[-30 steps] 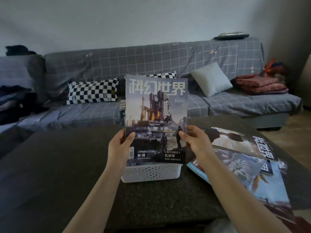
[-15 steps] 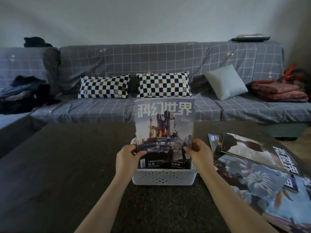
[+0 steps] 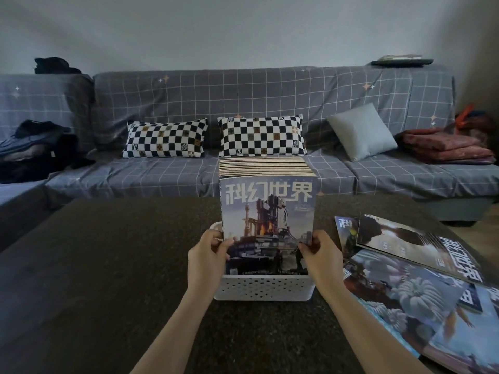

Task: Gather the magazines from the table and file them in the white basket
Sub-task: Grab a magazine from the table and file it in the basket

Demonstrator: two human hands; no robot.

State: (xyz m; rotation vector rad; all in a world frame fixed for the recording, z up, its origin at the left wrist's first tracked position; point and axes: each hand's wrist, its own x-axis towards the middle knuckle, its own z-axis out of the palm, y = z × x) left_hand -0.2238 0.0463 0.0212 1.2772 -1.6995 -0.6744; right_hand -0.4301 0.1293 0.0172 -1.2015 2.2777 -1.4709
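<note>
- Both hands on it: the left hand point(image 3: 209, 256) pinches the near-left edge of the upright magazine point(image 3: 268, 220), the right hand point(image 3: 321, 253) pinches the near-right edge, thumbs on the cover.
- The magazine stands upright at the front of the white basket point(image 3: 264, 288), its lower end already below the rim, with a row of filed magazines point(image 3: 266, 167) packed directly behind it.
- Judging by the angle, this is the seating step: it looks nearly home but may not be bottomed out.
- Best play here: keep the grip even on both edges so the magazine goes down square to the basket's front wall and doesn't buckle.
- Let the fingers slide up as it drops, or the knuckles will foul the rim.
- Only let go once it leans on the row behind the basket's front wall.
- Still waiting: the loose magazines point(image 3: 410, 279), overlapping on the table point(image 3: 108, 265) just right of the basket.
</note>
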